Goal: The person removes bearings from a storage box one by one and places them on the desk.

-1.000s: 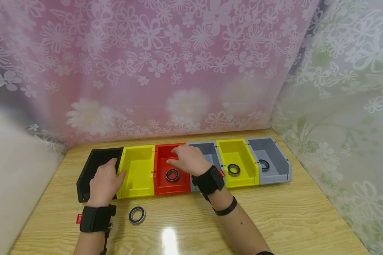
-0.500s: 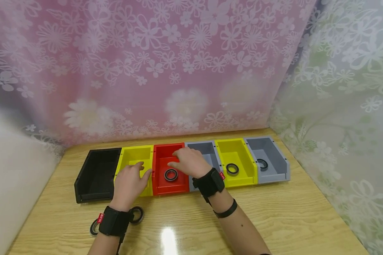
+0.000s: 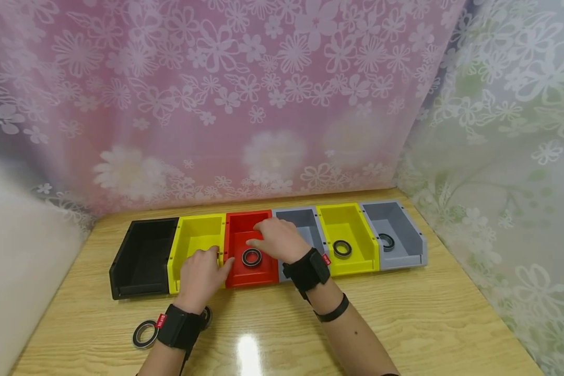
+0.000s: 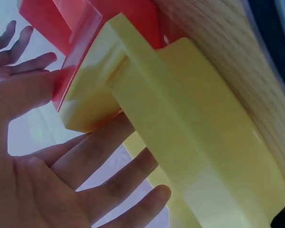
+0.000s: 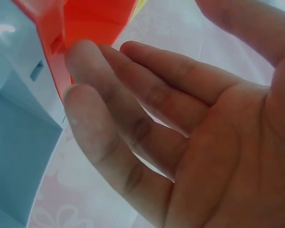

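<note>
A row of joined bins stands across the table. My left hand (image 3: 199, 278) is at the front of the left yellow bin (image 3: 173, 279); in the left wrist view its fingers reach into that bin, while the thumb lies against the side of the red bin (image 3: 232, 279). Above the middle grey bin (image 3: 305, 219), beside the red one, hovers my right hand (image 3: 282, 239), loosely bent and holding nothing. A ring-shaped ball bearing (image 3: 251, 265) lies in the red bin. On the table are another bearing (image 3: 138, 337) and one partly hidden by my left wrist, a dark-sealed bearing (image 3: 208, 317).
At the row's left end is a black bin (image 3: 141, 261). The right yellow bin (image 3: 352, 224) and the right grey bin (image 3: 406, 230) each hold one bearing. Flowered curtains (image 3: 272, 104) hang behind and to the right of the wooden table (image 3: 282, 334).
My left hand has moved right, from the black bin's edge to the border of the yellow and red bins. That uncovers the left bearing on the table. My right hand has stayed nearly still.
</note>
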`<action>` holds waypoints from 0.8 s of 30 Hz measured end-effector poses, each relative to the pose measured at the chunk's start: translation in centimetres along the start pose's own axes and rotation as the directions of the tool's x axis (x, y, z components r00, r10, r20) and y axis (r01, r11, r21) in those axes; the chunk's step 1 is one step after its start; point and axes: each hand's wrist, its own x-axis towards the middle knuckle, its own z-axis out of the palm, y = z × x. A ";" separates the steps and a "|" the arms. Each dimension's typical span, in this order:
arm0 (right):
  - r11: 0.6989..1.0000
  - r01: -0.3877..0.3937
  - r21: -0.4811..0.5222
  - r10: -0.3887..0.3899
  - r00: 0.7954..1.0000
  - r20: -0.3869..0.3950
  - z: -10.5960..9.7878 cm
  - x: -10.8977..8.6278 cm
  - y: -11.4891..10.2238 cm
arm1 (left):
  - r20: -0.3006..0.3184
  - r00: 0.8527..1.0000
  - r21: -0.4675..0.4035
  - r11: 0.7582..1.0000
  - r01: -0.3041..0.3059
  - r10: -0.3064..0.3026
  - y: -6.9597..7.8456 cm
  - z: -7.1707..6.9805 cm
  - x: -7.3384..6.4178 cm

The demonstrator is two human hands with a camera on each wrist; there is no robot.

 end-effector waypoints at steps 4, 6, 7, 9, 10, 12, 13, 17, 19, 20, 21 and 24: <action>1.000 0.008 -0.024 -0.008 1.000 0.002 -0.1 0.2 -0.2 | 0.020 1.000 -0.009 1.000 0.007 -0.007 0.0 0.0 0.1; 0.999 0.011 -0.039 -0.010 1.000 0.003 -0.1 0.4 -0.3 | 0.025 1.000 -0.021 1.000 0.011 -0.010 0.1 0.0 0.1; 0.999 0.012 -0.043 -0.012 1.000 0.007 -0.2 0.5 -0.4 | 0.027 1.000 -0.027 1.000 0.012 -0.011 0.1 0.0 0.1; 0.998 0.020 -0.056 -0.019 1.000 0.013 -0.2 0.7 -0.6 | 0.034 0.999 -0.038 0.999 0.016 -0.014 0.2 0.0 0.0; 0.998 0.024 -0.061 -0.023 1.000 0.020 -0.2 0.8 -0.7 | 0.036 0.999 -0.040 0.999 0.017 -0.016 0.2 -0.1 0.0; 0.997 0.031 -0.067 -0.029 0.999 0.035 0.0 1.0 -0.9 | 0.039 0.999 -0.045 0.999 0.018 -0.016 0.1 -0.1 0.0; 0.997 0.035 -0.067 -0.032 0.998 0.045 0.1 1.2 -1.0 | 0.039 0.999 -0.045 0.999 0.016 -0.014 0.1 -0.1 0.0; 0.996 0.064 -0.060 -0.059 0.995 0.081 1.0 1.9 -1.2 | 0.035 0.999 -0.045 0.999 0.011 -0.009 0.1 -0.1 -0.1; 0.996 0.073 -0.046 -0.068 0.993 0.101 1.5 2.3 -1.2 | 0.034 0.999 -0.045 0.999 0.011 -0.009 0.0 -0.2 -0.2; 0.996 0.074 -0.047 -0.069 0.992 0.108 1.8 2.4 -1.2 | 0.035 0.999 -0.047 0.999 0.011 -0.009 0.0 -0.2 -0.2; 0.996 0.072 -0.051 -0.066 0.991 0.116 2.0 2.5 -1.2 | 0.038 0.999 -0.050 0.999 0.012 -0.010 0.1 -0.2 -0.2; 0.995 0.053 -0.080 -0.042 0.990 0.134 2.7 2.8 -1.2 | 0.044 0.999 -0.053 0.998 0.015 -0.013 0.1 -0.1 -0.2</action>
